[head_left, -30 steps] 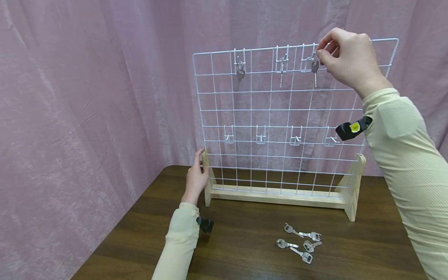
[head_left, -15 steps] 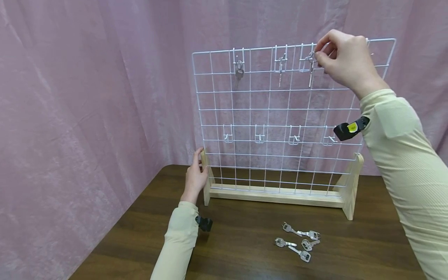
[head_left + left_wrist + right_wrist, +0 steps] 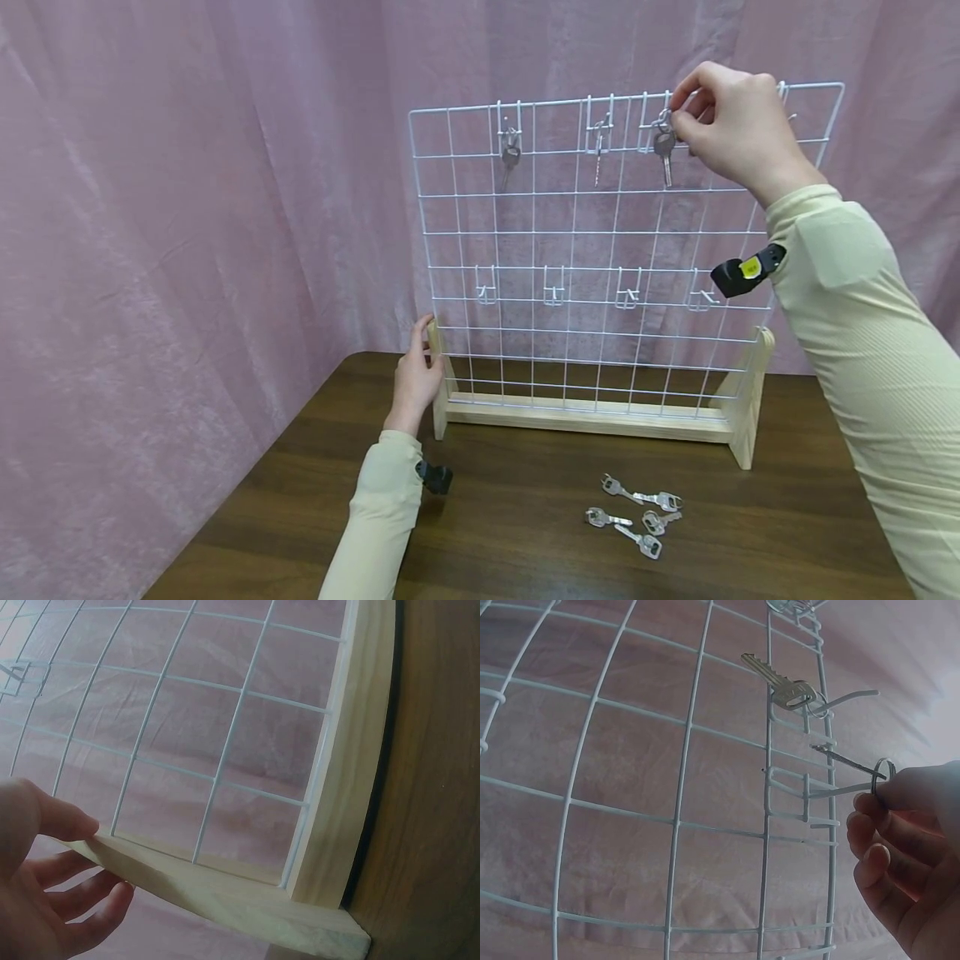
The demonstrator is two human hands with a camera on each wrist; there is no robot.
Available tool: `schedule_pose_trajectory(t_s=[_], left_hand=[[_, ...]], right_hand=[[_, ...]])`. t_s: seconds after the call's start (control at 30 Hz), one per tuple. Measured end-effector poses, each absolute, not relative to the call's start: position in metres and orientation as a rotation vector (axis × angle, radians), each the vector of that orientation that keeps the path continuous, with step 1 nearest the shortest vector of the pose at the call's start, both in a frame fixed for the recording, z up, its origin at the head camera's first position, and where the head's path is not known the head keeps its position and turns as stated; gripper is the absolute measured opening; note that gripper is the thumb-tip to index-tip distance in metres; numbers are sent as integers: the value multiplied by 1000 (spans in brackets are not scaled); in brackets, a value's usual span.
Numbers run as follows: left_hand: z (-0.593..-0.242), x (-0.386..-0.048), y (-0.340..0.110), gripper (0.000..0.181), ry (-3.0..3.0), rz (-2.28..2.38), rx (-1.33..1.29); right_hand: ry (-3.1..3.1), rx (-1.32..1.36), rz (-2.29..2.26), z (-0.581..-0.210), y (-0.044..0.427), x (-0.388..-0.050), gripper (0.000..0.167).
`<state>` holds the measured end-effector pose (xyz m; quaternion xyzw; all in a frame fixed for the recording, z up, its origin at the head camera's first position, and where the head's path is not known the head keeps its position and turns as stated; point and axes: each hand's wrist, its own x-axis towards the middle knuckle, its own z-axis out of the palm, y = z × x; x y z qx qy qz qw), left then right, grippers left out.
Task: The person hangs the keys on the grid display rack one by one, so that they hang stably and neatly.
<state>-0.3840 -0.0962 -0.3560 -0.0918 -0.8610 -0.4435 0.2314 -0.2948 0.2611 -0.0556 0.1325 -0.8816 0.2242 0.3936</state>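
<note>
My right hand (image 3: 738, 125) pinches a small ring (image 3: 883, 776) between thumb and finger, and a silver key (image 3: 664, 143) dangles from it. The ring meets the tip of a white wire hook (image 3: 840, 791) in the grid's top row; whether the tip passes through it I cannot tell. Two other keys hang to the left on hooks: one face-on (image 3: 511, 157), one edge-on (image 3: 598, 158). My left hand (image 3: 415, 383) holds the left wooden upright (image 3: 187, 892) of the stand, thumb on one side and fingers on the other.
The white wire grid (image 3: 573, 233) stands in a wooden base (image 3: 585, 418). Several bare hooks (image 3: 553, 293) line its middle row. Several loose keys (image 3: 637, 543) lie on the brown table (image 3: 517, 517) in front. A pink curtain (image 3: 225, 208) hangs behind.
My right hand has brought the key slightly left towards the third top hook. The key has swung edge-on and back to face-on. My left hand keeps its hold on the upright.
</note>
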Motion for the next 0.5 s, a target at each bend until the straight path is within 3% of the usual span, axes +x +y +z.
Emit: schedule_pose_trajectory(t_s=[0.5], left_hand=[[-356,-381,-96,66,-2363,-1227,-252]], right_hand=[[-2258,328,575,-58,262,-297,27]])
